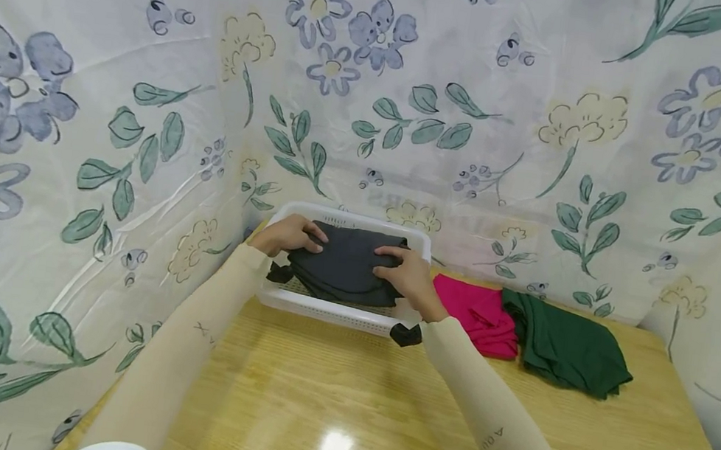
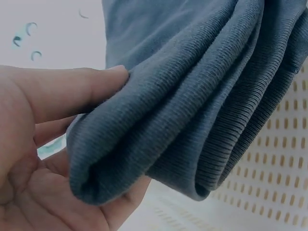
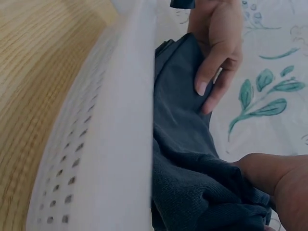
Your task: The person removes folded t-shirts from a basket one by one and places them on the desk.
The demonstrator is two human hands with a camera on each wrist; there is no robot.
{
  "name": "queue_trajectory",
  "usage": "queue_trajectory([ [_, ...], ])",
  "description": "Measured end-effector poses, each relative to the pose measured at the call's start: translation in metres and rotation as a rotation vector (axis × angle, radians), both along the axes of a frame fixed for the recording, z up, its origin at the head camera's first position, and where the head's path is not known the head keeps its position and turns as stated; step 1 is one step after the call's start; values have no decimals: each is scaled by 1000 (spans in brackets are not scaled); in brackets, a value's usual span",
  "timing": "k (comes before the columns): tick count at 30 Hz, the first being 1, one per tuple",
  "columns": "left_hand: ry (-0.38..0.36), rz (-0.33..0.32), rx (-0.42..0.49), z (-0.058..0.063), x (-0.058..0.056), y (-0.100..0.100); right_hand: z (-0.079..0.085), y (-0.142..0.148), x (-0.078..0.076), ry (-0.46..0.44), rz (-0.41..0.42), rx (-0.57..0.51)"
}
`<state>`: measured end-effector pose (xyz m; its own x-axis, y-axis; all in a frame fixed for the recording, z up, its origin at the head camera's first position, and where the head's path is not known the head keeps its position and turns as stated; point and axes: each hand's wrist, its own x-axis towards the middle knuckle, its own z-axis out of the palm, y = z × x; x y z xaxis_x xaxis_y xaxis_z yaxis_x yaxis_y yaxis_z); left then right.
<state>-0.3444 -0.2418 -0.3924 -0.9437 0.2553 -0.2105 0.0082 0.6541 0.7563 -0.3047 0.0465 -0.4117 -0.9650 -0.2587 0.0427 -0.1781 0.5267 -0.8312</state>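
A folded dark grey garment (image 1: 350, 261) with ribbed edges lies within the white plastic basket (image 1: 330, 314). My left hand (image 1: 289, 235) grips its left end; in the left wrist view the thumb of that hand (image 2: 53, 96) presses on top of the folded layers (image 2: 159, 106), with fingers beneath. At the garment's other end my right hand (image 1: 413, 279) pinches the cloth. The right wrist view has the right thumb (image 3: 267, 173) against bunched fabric (image 3: 192, 187), while the left hand (image 3: 224, 53) holds the far end. Fingertips under the cloth are partly hidden.
To the basket's right lies a folded bright pink cloth (image 1: 477, 316), with a dark green one (image 1: 570, 345) beside it. All stand on a wooden table (image 1: 316, 383). Floral-patterned sheeting (image 1: 368, 159) hangs right behind the basket and along the left side.
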Motion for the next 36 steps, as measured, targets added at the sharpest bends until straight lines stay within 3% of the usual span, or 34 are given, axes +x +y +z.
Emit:
queue_trajectory([
  [11,-4,10,111,16,3,8,15,23,3,-13,3,-30],
  [19,0,-14,137,22,8,17,21,39,8,-45,-11,-33],
  [28,21,-41,151,23,12,29,26,56,12,-24,-1,-29],
  [36,17,-65,176,31,18,42,32,70,20,-8,-9,-14],
])
